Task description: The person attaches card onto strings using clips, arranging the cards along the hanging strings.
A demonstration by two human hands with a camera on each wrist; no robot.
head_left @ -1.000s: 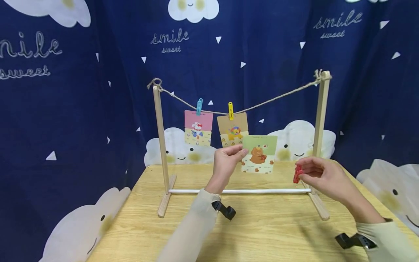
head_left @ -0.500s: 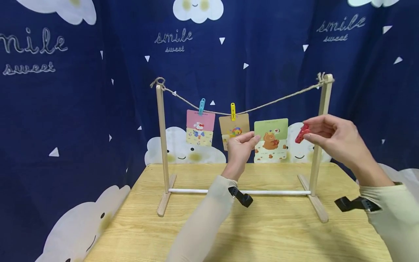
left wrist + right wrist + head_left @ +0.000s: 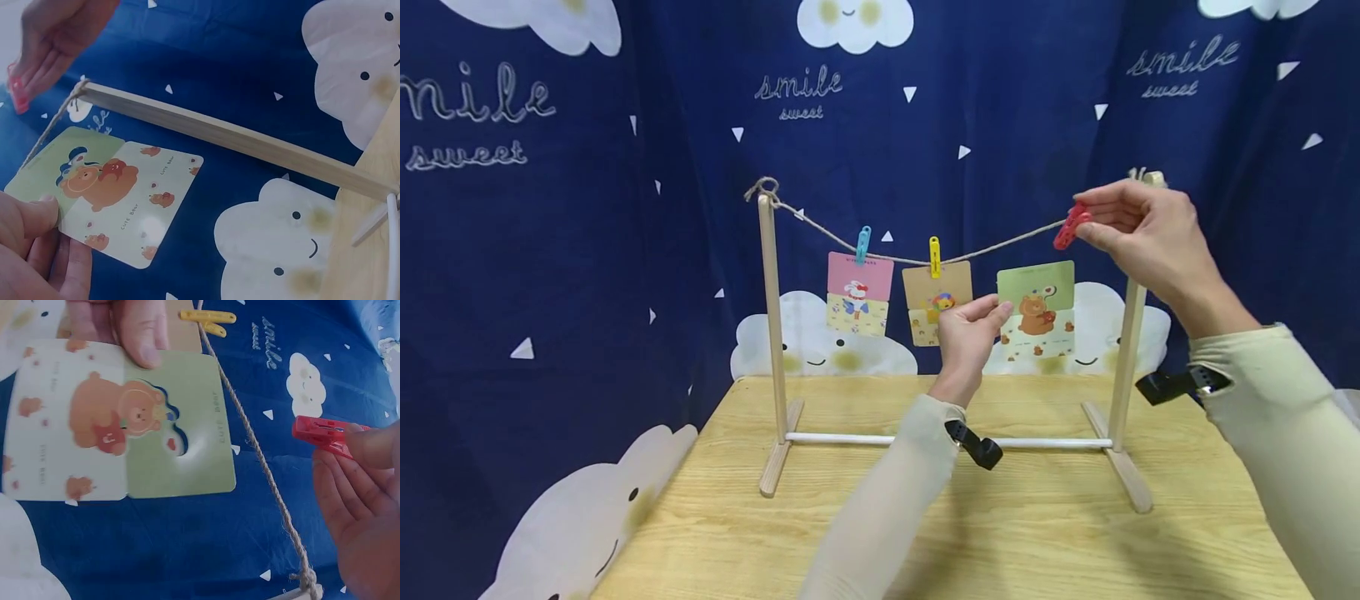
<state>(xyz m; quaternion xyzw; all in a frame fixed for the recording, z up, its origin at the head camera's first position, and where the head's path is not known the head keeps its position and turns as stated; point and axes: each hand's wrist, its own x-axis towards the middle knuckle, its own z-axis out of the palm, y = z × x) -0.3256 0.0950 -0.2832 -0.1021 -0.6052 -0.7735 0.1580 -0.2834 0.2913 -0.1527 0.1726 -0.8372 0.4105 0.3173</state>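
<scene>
My left hand (image 3: 967, 337) pinches the left edge of a green and cream bear card (image 3: 1037, 312) between thumb and fingers. The card is upright, below the twine (image 3: 1000, 245); in the right wrist view a gap shows between card and twine. Up and to the right, my right hand (image 3: 1150, 237) pinches a red clothespin (image 3: 1072, 227) by one end, near the twine in the head view. In the right wrist view the red clothespin (image 3: 322, 430) is apart from the twine. A pink rabbit card (image 3: 859, 292) hangs from a blue clothespin (image 3: 863, 242), and a tan lion card (image 3: 925, 287) from a yellow clothespin (image 3: 935, 257).
The twine is tied between a left wooden post (image 3: 772, 325) and a right wooden post (image 3: 1126, 367). A white bar (image 3: 1052, 443) joins the posts low down. The rack stands on a wooden table (image 3: 737, 533), before a dark blue cloud-print curtain (image 3: 685, 208).
Both hands have risen and the bear card has moved right and up towards the twine. The red clothespin has gone up from table height to twine height, still in my right hand.
</scene>
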